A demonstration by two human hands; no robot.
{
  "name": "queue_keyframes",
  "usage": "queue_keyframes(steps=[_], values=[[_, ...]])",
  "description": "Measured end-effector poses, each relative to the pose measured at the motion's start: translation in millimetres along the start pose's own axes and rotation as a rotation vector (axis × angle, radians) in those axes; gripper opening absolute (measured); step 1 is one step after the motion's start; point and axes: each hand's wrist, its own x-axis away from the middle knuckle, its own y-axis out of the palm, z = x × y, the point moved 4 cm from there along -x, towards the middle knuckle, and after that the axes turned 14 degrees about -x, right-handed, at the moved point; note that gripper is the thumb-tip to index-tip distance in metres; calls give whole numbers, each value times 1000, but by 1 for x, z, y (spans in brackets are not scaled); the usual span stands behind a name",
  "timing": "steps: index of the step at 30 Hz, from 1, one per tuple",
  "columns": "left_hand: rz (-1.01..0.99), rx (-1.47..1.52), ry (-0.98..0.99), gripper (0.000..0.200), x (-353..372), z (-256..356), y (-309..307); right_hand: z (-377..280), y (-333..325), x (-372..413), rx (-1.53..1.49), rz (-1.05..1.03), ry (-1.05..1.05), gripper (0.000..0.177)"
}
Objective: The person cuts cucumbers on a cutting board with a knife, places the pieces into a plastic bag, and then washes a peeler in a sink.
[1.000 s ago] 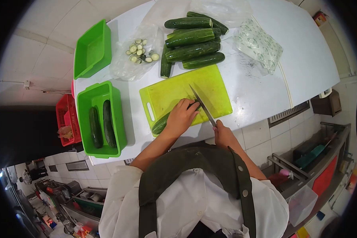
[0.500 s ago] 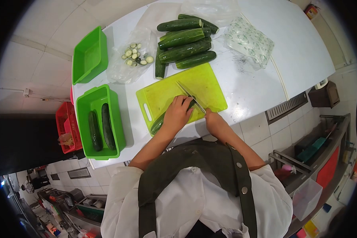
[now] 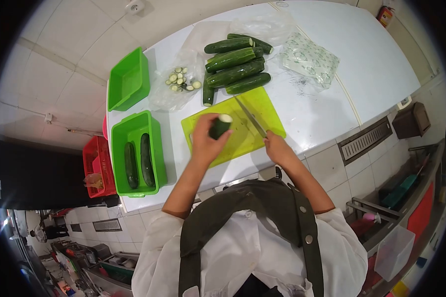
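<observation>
Held up over the left part of the yellow-green cutting board (image 3: 243, 146) is a dark green cucumber (image 3: 218, 129), its pale cut end showing. My left hand (image 3: 206, 137) is wrapped round it. My right hand (image 3: 277, 147) grips the handle of a knife (image 3: 251, 117), whose blade points away from me over the board. Just beyond the board lies a pile of several cucumbers (image 3: 234, 73). Pale cut end pieces (image 3: 177, 78) lie on a clear plastic bag (image 3: 169, 99) to the left of the pile.
On the left, a green tub (image 3: 157, 171) holds two cucumbers (image 3: 147, 158), and another green tub (image 3: 129, 79) stands behind it. A green-patterned plastic packet (image 3: 309, 59) lies right of the pile. Red baskets (image 3: 95, 166) stand beyond the table's left edge.
My left hand has lifted the cucumber off the board and turned it cut end up. The knife has moved away to the right of it. The whole view has shifted slightly.
</observation>
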Motion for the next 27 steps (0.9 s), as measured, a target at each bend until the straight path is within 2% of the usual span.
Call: queue_keyframes(steps=[4, 6, 8, 10, 13, 16, 20, 23, 27], values=[[189, 203, -121, 51, 5, 13, -75, -5, -12, 1, 23, 71, -28, 16], [100, -77, -7, 50, 20, -16, -79, -3, -11, -1, 26, 104, -34, 17], [22, -307, 93, 45, 34, -34, -71, -7, -8, -3, 42, 99, -6, 16], [-3, -286, 114, 47, 53, -62, -50, -9, -2, -4, 45, 88, 11, 16], [-185, -275, -119, 50, 72, -96, -29, -3, 9, -8, 43, 72, 16, 16], [-211, -522, 23, 52, 46, -49, -23, 2, 14, -10, 61, 58, 26, 16], [-280, -476, 189, 56, 21, -29, 29, -4, 14, -13, 67, 40, 60, 18], [-451, -413, 41, 55, 17, -29, 53, -11, 2, -7, 62, 53, 70, 18], [-446, -456, 87, 55, 18, -28, 55, -14, -1, 6, 35, 5, 69, 18]])
